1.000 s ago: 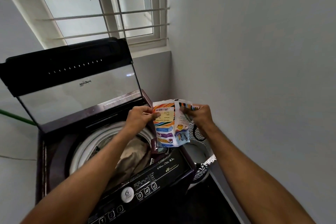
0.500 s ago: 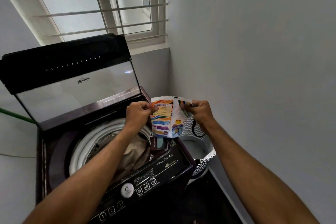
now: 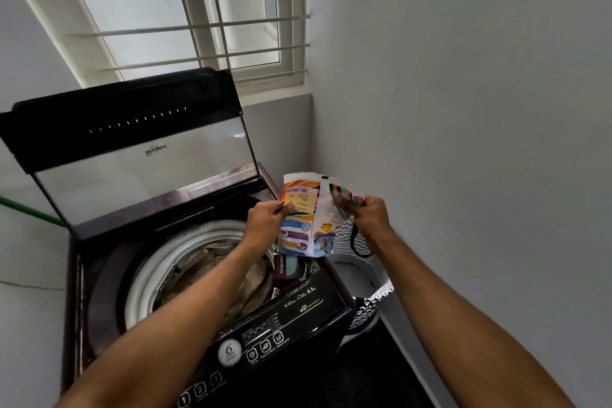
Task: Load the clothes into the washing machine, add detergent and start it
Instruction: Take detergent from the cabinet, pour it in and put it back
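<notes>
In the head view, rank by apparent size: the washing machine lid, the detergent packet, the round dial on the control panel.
1. Washing machine lid, raised open, largest.
2. Detergent packet, gripped by both hands.
3. Round dial, smallest, though nearest the camera.

Drum mouth [image 3: 145,278] seemingly unobstructed, lid [image 3: 132,156] upright

A home laundry corner is shown: a top-loading washing machine [image 3: 205,275] is set with its lid raised beneath a barred window [image 3: 198,10], between plain painted walls, and a patterned laundry basket [image 3: 371,301] is stood just beside its right edge.
</notes>
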Demonstrator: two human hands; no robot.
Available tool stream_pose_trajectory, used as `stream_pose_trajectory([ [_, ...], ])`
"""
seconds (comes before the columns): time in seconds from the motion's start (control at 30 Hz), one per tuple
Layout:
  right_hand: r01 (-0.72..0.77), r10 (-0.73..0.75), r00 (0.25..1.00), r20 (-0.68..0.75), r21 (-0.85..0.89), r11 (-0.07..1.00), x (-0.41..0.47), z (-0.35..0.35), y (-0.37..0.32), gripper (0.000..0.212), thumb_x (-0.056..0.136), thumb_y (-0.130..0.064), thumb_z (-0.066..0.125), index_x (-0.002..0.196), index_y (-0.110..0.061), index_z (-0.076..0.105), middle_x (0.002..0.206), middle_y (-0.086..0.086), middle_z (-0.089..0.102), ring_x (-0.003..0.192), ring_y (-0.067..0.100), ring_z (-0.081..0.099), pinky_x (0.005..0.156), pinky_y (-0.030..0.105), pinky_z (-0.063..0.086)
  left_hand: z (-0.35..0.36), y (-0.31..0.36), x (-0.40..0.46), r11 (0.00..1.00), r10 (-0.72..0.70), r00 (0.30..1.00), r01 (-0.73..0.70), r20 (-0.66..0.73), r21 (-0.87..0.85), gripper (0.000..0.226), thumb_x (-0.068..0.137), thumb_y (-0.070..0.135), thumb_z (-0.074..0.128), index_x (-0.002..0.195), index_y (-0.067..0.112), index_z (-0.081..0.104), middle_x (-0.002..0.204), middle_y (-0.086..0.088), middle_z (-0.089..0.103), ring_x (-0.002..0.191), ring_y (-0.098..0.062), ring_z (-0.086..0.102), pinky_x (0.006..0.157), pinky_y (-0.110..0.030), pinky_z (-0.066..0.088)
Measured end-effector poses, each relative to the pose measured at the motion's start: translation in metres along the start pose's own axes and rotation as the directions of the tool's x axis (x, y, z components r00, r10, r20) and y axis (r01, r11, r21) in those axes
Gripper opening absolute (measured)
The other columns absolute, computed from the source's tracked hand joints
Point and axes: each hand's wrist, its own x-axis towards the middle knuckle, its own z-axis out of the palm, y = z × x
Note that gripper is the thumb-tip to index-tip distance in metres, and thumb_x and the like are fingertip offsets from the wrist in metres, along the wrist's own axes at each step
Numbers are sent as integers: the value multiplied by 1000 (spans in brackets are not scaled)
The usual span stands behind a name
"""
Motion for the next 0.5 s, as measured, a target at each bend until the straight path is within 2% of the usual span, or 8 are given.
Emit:
stream_pose_trajectory([
  [0.03,16,-16,1000,-8,13,1000,2,-1,-3,23,74,-25,83,83,-6,74,82,9,74,73,22,67,65,33,60,2,7,0,1000,25,999,-26,-29,-3,13,93,27,66,86,21,74,78,8,75,70,-7,73,64,-22,58],
  [0.1,41,-40,999,-5,31,999,6,-3,-9,26,75,-27,83,89,-7,73,87,10,74,76,20,68,68,35,59,4,19,2,998,53,995,-56,-84,-30,12,92,28,68,85,21,75,75,8,75,68,-8,73,61,-20,57],
  [0.2,21,-23,997,73,27,999,10,-6,-19,41,77,-25,81,108,-4,64,104,14,73,82,19,71,62,26,57,0,33,7,996,50,980,-62,-191,-57,18,91,30,69,91,14,76,79,2,76,68,-10,74,62,-25,59],
  [0.27,-38,39,988,151,-8,999,10,-4,-18,50,78,-21,82,118,-6,55,107,10,71,83,14,70,56,17,53,-8,43,11,993,35,972,-60,-233,-103,22,91,30,69,95,10,76,84,-3,77,71,-15,75,67,-33,61],
  [0.3,-54,55,978,201,-12,998,10,-2,-15,55,77,-19,83,121,-9,52,110,8,70,87,13,70,59,16,54,-13,49,11,989,36,972,-68,-234,-129,22,91,29,68,96,9,75,86,-4,77,73,-17,75,69,-35,62],
  [0.4,-50,54,915,399,-20,999,19,12,-8,73,69,-14,89,130,-13,49,121,9,68,107,24,68,86,35,58,-27,73,11,976,81,968,-125,-236,-176,21,91,28,68,97,8,75,89,-5,77,75,-18,76,72,-39,62],
  [0.5,48,-40,858,512,-1,999,25,32,-28,69,69,-3,86,128,-12,50,116,6,71,109,25,68,83,33,58,-44,96,7,965,160,942,-212,-295,-153,20,89,27,70,96,9,75,89,-5,78,77,-19,76,73,-42,62],
])
